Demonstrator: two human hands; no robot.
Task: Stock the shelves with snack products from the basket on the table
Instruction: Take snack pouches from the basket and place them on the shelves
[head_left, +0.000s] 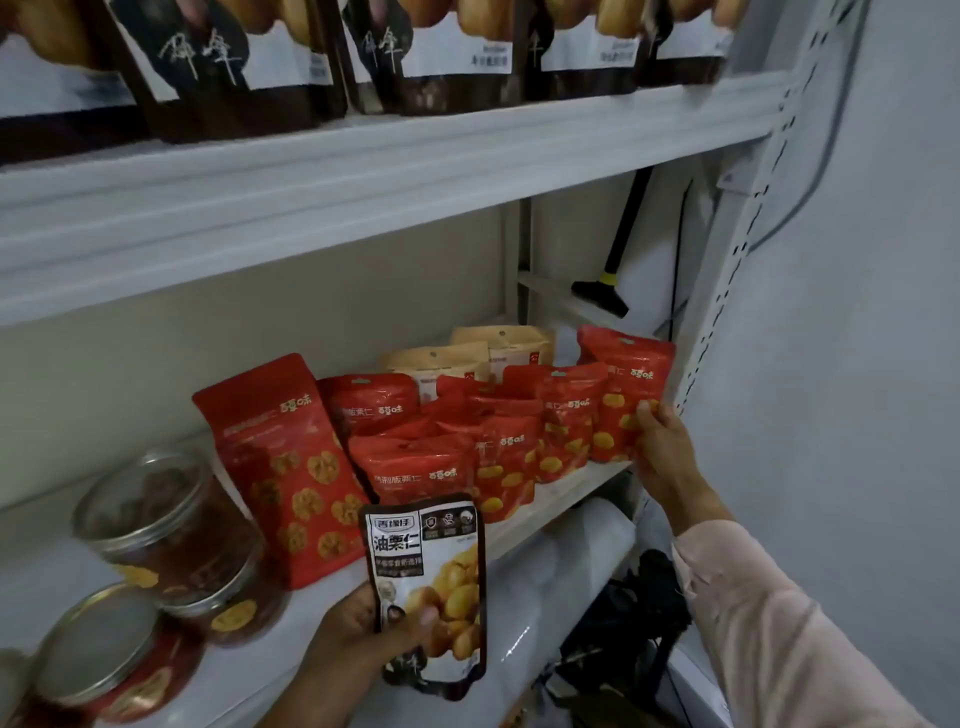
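Placement step. Left grip (363, 618) holds dark chestnut pouch (428, 577) just in front of red pouch row (498, 457) on shelf (558, 501). Right grip (660, 447) pinches row's rightmost red pouch (623, 395). Next, likely: open a slot beside row, stand pouch upright.

Bare shelf (260, 670) front (red pouches (415, 467) behind)

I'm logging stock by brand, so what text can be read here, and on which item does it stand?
"油栗仁": black-and-white pouch in the left hand.
"百草味": red pouches, including the end red pouch that the right hand holds.
Dark bags above: brush script, not legible.
Jar labels and all small print: too blurred.
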